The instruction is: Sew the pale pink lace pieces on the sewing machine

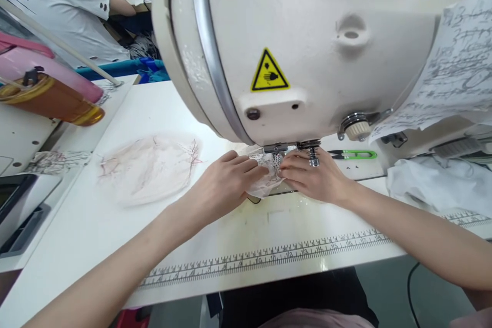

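Beneath the cream-coloured metal sewing machine (pixel 307 36), a left hand (pixel 232 182), fingers curled together, clamps one sheer whitish lace fabric (pixel 264 186); the right hand (pixel 317 177) rests its fingertips opposite, partly behind one silver spring post (pixel 314 157), its grip impossible to tell. Around lie one flat pale-pink cloth (pixel 148 174), one green-handled pair of snips (pixel 361 154) and one crumpled white cloth (pixel 434 184).

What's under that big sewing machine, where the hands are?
Under the sewing machine, the left hand and right hand touch thin pale cloth; green snips lie beyond the right hand. The fingers and machine cover part of the cloth.
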Motion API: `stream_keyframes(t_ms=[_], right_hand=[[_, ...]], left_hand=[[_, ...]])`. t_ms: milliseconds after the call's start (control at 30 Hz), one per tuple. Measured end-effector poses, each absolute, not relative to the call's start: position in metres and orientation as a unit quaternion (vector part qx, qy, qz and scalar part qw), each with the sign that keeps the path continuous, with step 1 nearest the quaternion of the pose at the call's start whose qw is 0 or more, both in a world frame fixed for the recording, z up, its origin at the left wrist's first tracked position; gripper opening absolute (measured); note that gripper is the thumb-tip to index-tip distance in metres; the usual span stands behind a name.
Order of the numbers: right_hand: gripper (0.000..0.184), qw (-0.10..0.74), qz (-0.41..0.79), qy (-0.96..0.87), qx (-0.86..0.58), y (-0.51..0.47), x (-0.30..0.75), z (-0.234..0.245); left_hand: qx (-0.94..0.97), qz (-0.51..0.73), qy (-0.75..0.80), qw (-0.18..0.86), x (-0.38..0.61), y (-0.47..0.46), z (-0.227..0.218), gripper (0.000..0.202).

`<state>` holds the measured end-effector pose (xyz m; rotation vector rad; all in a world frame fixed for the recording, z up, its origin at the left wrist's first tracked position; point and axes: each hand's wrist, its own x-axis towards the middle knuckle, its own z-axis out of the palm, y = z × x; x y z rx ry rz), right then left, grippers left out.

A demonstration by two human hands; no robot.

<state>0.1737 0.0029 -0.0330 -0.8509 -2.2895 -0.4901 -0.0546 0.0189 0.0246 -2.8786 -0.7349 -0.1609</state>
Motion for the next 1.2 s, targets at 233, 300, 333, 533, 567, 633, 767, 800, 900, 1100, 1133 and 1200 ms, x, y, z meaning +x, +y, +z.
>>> stream_keyframes(t_ms=[233, 300, 333, 533, 567, 633, 767, 800, 900, 1100, 1133, 1200], right_hand=[[0.013, 0.305, -0.127, -0.885, -0.327, -0.001, 0.168, -0.032], [0.019, 0.304, -0.120, -0.893, -0.310, -0.002, 0.166, -0.031], [0.021, 0.304, -0.118, -0.894, -0.307, -0.002, 0.165, -0.031], [0.025, 0.287, -0.110, -0.893, -0.328, -0.004, 0.164, -0.037], [0.026, 0.282, -0.104, -0.896, -0.326, -0.004, 0.164, -0.039], [0.027, 0.267, -0.087, -0.905, -0.319, -0.003, 0.164, -0.042], [0.025, 0.261, -0.066, -0.911, -0.313, -0.001, 0.162, -0.042], [0.025, 0.263, -0.064, -0.911, -0.311, -0.001, 0.161, -0.041], [0.024, 0.267, -0.058, -0.913, -0.304, -0.001, 0.160, -0.039], [0.027, 0.260, -0.058, -0.912, -0.310, -0.001, 0.160, -0.040], [0.026, 0.263, -0.052, -0.912, -0.309, 0.000, 0.160, -0.042], [0.026, 0.266, -0.041, -0.912, -0.308, 0.001, 0.161, -0.045]], left_hand=[[-0.946, -0.114, -0.244, 0.182, -0.050, 0.012, 0.010, 0.037], [-0.944, -0.134, -0.250, 0.170, -0.050, 0.011, 0.007, 0.032], [-0.943, -0.147, -0.254, 0.160, -0.050, 0.011, 0.005, 0.029], [-0.949, -0.170, -0.249, 0.096, -0.051, 0.015, -0.010, 0.041], [-0.951, -0.161, -0.249, 0.088, -0.052, 0.015, -0.011, 0.045], [-0.955, -0.143, -0.250, 0.072, -0.055, 0.016, -0.012, 0.050], [-0.959, -0.121, -0.251, 0.043, -0.059, 0.019, -0.010, 0.058], [-0.960, -0.116, -0.253, 0.037, -0.060, 0.019, -0.010, 0.059], [-0.959, -0.107, -0.259, 0.028, -0.061, 0.020, -0.009, 0.063], [-0.959, -0.114, -0.255, 0.038, -0.060, 0.019, -0.009, 0.060], [-0.959, -0.115, -0.255, 0.039, -0.060, 0.019, -0.009, 0.060], [-0.958, -0.114, -0.259, 0.039, -0.060, 0.019, -0.010, 0.061]])
